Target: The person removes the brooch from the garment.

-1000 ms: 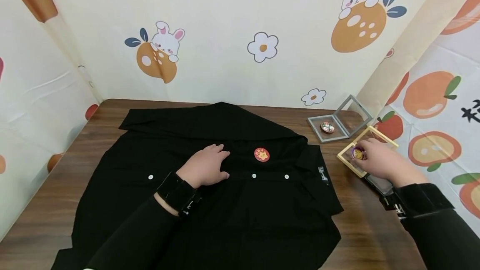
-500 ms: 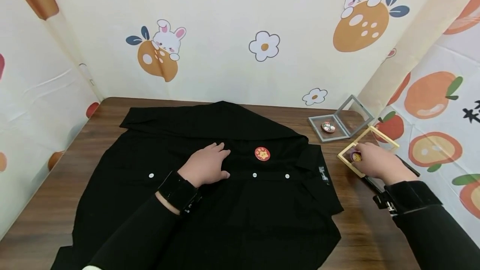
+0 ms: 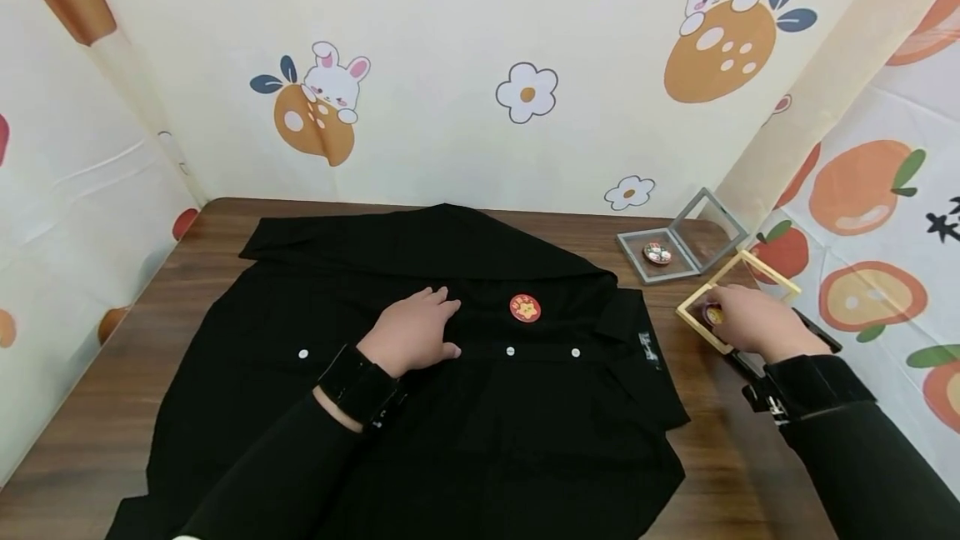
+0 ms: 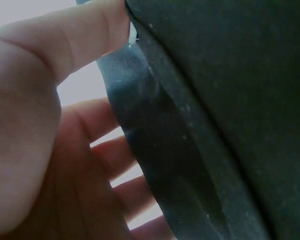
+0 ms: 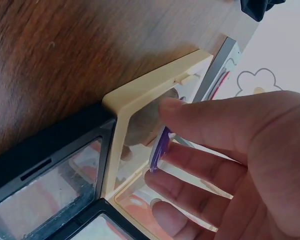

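In the head view, the yellow-framed display case (image 3: pixel 703 284) stands open on the wooden table (image 3: pixel 731 448), and the person's right hand (image 3: pixel 761 325) reaches over it. Thumb and fingers pinch a purple round badge (image 3: pixel 713 314), which is just over the near half of this case and partly hidden by the hand. A gray-framed display case (image 3: pixel 670 278), also open, sits just behind the yellow one, toward the wall, with a patterned round badge (image 3: pixel 657 253) lying in it. A black-framed case (image 3: pixel 744 367) shows on the near side of the yellow one, mostly covered by the right hand and wrist. Left of the yellow case a black shirt (image 3: pixel 555 423) lies spread out, bearing a red round badge (image 3: pixel 525 308) and a row of white buttons (image 3: pixel 511 351). The left hand (image 3: pixel 412 332) rests on this shirt, well to the left of the yellow case, thumb and fingers apart.

In the left wrist view, the left thumb and fingers meet dark cloth; its edge hides the fingertips.

In the right wrist view, the purple badge appears nearly edge-on, in a narrow hold between thumb and fingers, tilted before the open yellow case. The black case, open too, adjoins the yellow one; whether the badge touches the yellow case cannot be told.
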Demonstrator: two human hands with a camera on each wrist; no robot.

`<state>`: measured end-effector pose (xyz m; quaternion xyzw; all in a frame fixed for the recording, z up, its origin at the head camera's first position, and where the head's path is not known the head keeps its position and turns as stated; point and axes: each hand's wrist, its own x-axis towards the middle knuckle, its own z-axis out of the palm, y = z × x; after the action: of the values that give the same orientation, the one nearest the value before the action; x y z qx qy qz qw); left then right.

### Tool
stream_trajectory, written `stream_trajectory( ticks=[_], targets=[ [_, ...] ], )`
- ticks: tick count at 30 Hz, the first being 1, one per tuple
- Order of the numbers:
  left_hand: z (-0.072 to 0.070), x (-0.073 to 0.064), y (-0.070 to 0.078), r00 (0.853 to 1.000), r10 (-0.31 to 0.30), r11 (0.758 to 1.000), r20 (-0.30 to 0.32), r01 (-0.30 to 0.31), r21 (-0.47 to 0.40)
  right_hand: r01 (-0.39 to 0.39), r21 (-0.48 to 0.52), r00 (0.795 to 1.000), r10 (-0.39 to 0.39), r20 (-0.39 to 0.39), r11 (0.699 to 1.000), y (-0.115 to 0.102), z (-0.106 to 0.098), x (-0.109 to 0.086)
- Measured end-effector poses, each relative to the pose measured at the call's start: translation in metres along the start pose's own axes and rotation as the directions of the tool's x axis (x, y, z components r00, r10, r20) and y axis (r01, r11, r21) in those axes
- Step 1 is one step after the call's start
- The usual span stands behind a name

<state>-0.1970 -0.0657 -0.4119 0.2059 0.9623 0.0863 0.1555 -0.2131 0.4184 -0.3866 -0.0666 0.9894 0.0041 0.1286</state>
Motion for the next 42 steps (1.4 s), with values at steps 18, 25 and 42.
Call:
stream_trajectory(
  ticks=[18,25,42],
  targets=[
    [-0.001,-0.001,-0.001,1.000,0.014,1.000,0.008,-0.014,-0.003,0.055,0.119,0.998,-0.057,0.013,0.991,0.009,0.003,0.006],
    [0.002,0.001,-0.004,0.999,0.035,0.999,-0.010,-0.035,0.015,0.078,0.140,0.997,-0.081,0.018,0.987,0.009,0.003,0.005],
    [-0.002,-0.002,-0.003,0.999,0.044,0.999,0.003,-0.044,0.029,-0.019,0.085,0.999,0.016,0.034,0.996,-0.001,-0.003,-0.003]
  ],
)
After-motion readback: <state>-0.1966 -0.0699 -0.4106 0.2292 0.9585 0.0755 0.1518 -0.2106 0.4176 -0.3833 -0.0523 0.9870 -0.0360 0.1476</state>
